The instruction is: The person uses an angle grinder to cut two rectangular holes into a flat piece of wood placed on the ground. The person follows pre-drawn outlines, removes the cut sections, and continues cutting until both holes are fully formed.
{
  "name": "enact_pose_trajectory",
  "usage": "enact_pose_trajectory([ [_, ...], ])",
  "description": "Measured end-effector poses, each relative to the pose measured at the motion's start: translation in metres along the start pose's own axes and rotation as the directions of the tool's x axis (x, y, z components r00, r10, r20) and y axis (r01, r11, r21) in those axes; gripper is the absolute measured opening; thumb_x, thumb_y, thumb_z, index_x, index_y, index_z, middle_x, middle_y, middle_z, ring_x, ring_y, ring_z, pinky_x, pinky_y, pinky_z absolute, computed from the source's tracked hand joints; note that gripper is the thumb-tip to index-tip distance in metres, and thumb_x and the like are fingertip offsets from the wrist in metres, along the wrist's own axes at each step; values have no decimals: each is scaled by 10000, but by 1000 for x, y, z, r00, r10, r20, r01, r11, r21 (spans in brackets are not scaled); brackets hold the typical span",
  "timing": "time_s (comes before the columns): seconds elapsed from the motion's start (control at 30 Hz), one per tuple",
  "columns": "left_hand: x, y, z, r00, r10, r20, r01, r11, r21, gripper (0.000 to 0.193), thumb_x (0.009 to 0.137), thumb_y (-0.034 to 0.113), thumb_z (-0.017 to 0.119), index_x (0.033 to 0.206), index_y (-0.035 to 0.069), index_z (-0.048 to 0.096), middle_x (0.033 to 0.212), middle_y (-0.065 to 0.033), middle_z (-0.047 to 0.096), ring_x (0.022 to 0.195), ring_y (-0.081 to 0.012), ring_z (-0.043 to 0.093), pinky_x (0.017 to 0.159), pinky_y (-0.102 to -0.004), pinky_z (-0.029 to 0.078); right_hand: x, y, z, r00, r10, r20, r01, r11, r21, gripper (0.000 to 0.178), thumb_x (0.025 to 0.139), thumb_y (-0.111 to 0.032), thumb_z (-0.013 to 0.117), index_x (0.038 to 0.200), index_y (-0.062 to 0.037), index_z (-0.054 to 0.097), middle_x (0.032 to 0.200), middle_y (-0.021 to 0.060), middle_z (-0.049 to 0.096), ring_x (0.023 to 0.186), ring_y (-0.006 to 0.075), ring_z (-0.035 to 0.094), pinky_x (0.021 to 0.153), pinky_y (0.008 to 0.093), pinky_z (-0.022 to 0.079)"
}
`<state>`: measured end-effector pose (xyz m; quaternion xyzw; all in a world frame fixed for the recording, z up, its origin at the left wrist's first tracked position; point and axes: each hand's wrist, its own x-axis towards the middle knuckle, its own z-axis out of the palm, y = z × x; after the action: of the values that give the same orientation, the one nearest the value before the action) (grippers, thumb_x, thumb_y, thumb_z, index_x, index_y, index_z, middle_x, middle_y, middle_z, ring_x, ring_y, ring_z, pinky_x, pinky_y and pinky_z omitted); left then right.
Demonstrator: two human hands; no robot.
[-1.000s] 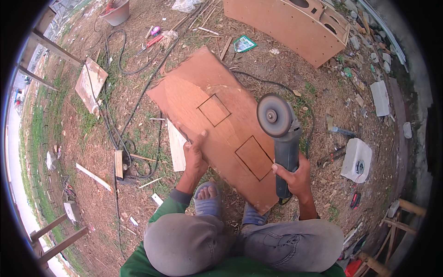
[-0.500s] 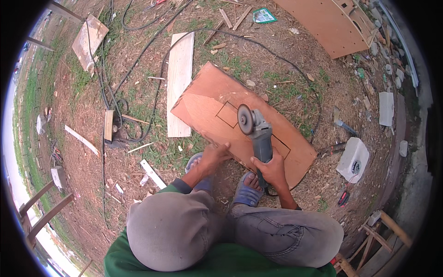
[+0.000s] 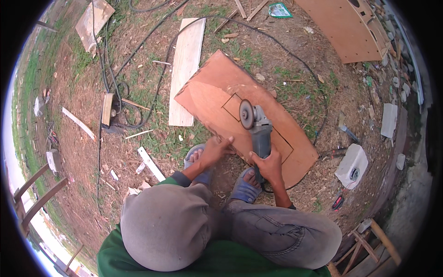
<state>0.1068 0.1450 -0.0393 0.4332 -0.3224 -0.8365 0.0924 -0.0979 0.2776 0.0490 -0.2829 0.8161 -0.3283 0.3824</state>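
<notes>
My right hand (image 3: 270,166) is wrapped round the body of a grey angle grinder (image 3: 261,141). The grinder's round disc (image 3: 247,114) faces left, over a reddish-brown plywood panel (image 3: 217,83); whether it touches the wood I cannot tell. Dark lines mark a small rectangle and a second outline on the panel, the latter partly hidden by the grinder. At the panel's near edge is my left hand (image 3: 214,151), its thumb on top and the other fingers partly hidden at the rim. The panel lies slanted in front of my sandalled feet.
A pale board (image 3: 187,69) lies partly beneath the panel's left corner. Black cable (image 3: 164,69) loops across the grass. At the far right stands a larger plywood piece (image 3: 344,30) with holes. A white container (image 3: 352,166) and a red-and-black tool (image 3: 338,202) lie right.
The whole view has shifted slightly, so the ground and panel appear higher. Both hands keep their places, the right on the angle grinder and the left at the panel's edge.
</notes>
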Motion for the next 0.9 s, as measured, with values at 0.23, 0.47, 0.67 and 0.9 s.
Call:
enact_pose_trajectory([
  [0.23, -3, 3, 4, 999, 42, 6, -41, 998, -53, 458, 1128, 266, 733, 1336, -134, 647, 1218, -193, 758, 1070, -273, 787, 921, -411, 700, 1, -1, 1, 998, 65, 22, -63, 995, -82, 672, 838, -338, 931, 1201, 154, 654, 999, 358, 776, 963, 490, 810, 812, 529, 622],
  [0.47, -3, -3, -1, 998, 46, 33, -43, 996, -83, 434, 1125, 256, 737, 1347, -109, 662, 1224, -186, 771, 1066, -275, 796, 927, -402, 691, -2, -15, 4, 993, 116, 11, -112, 978, -178, 735, 838, -336, 918, 1241, 196, 611, 1009, 400, 760, 985, 552, 785, 846, 564, 625],
  [0.67, 0, -10, -5, 999, 43, 20, -41, 997, -69, 419, 1119, 253, 746, 1306, -115, 673, 1177, -187, 782, 1051, -273, 801, 916, -392, 668, -5, -16, 8, 991, 133, 2, -130, 970, -204, 734, 837, -335, 915, 1233, 198, 603, 1007, 413, 753, 993, 561, 779, 863, 583, 622],
  [0.9, -11, 8, 9, 999, 44, -15, -45, 993, -106, 378, 1116, 269, 755, 1182, -100, 711, 1060, -164, 800, 930, -258, 821, 828, -349, 671, -4, -15, 9, 988, 154, 7, -148, 963, -227, 719, 840, -343, 915, 1218, 181, 601, 1027, 414, 754, 994, 569, 775, 868, 586, 622],
])
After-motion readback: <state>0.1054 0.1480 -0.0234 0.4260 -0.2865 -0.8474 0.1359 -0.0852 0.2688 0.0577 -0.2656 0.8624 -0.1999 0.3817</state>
